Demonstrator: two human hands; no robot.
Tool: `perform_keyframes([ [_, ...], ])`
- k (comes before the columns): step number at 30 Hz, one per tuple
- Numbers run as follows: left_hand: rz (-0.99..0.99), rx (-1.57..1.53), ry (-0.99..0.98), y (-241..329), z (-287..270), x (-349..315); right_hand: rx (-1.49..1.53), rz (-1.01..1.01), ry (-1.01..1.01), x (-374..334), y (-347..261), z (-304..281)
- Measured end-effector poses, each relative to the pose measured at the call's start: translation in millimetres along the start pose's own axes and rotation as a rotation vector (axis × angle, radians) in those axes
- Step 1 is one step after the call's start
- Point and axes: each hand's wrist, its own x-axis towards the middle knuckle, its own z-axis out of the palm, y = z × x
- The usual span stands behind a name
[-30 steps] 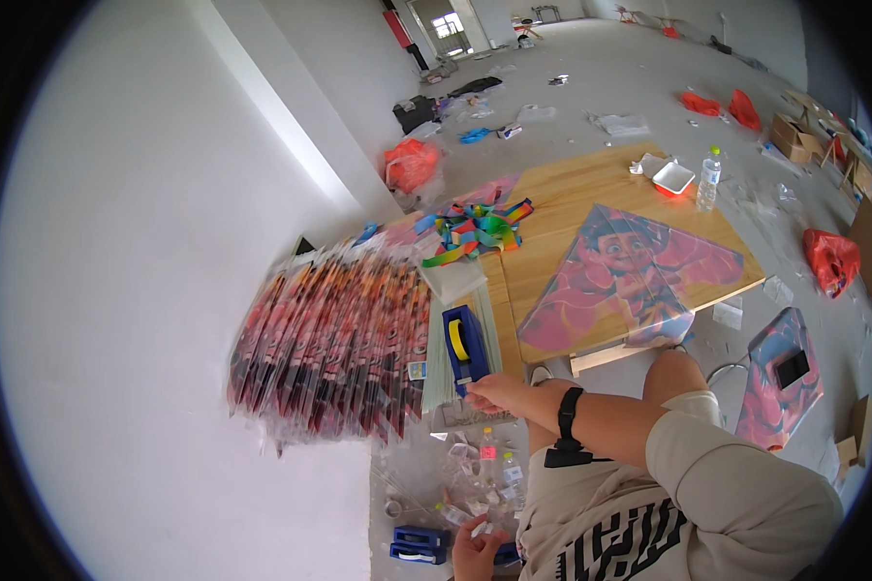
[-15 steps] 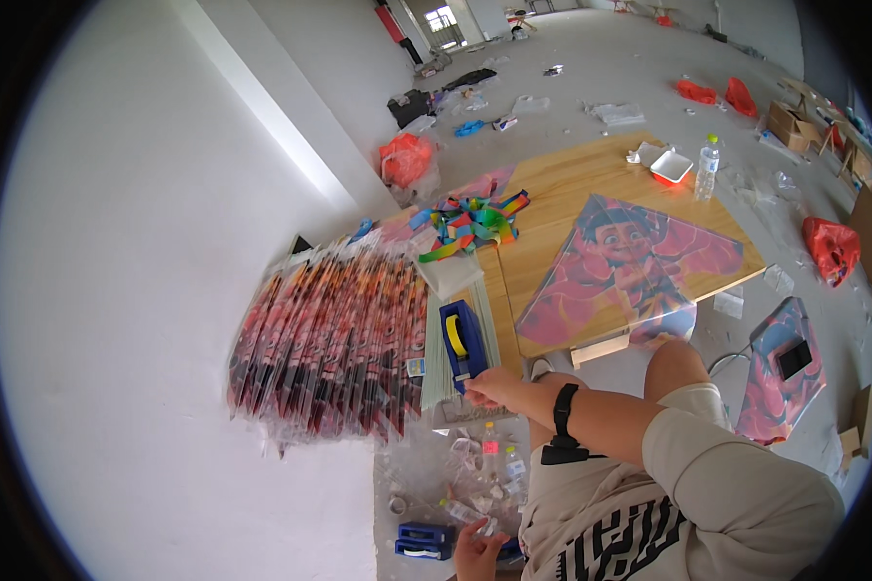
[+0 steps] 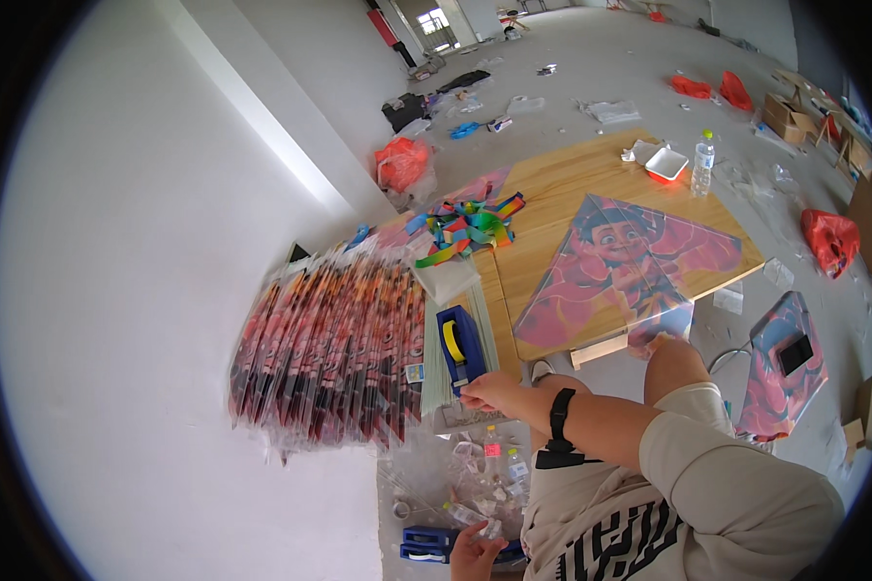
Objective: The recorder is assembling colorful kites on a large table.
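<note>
My right hand, with a black band on its wrist, is at the near end of a blue tape dispenser with a yellow core. Its fingers are pinched together at the cutter, on what looks like the tape's end. The dispenser rests on a pale stack of flat sheets. Left of it lies a row of overlapping, clear-wrapped packages printed red and black. Low in the view, my left hand is partly cut off, with thumb and fingers loosely curled and apart; nothing shows between them.
A printed kite lies on the wooden table, with rainbow ribbons, a white-and-red tray and an upright bottle. More blue dispensers and bottles are below. A phone lies on another kite at right.
The view has shifted slightly. My right hand stays at the dispenser's near end, and my left hand is still low in the view with little visible movement.
</note>
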Motion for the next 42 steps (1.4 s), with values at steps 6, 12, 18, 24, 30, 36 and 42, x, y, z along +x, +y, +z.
perform_keyframes([
  [6, 0.015, -0.069, -0.015, -6, -4, 1, -0.036, 0.018, -0.069, 1, -2, -2],
  [12, -0.033, -0.105, -0.008, -16, -9, 3, 0.033, -0.149, -0.012, 7, 5, 0],
  [18, -0.062, -0.099, -0.010, -34, -18, 11, -0.030, -0.207, -0.014, 16, 10, -4],
  [24, -0.036, -0.117, -0.050, -40, -19, 18, -0.018, -0.205, 0.033, 18, 10, -12],
  [30, -0.004, -0.078, -0.091, 4, -11, -4, 0.005, -0.132, 0.044, -7, -8, -1],
  [36, 0.021, -0.110, -0.075, 2, -5, -9, -0.018, -0.120, 0.057, -11, -12, 1],
  [42, -0.016, -0.032, -0.049, -5, -7, -10, -0.010, -0.161, 0.026, -3, -6, -5],
])
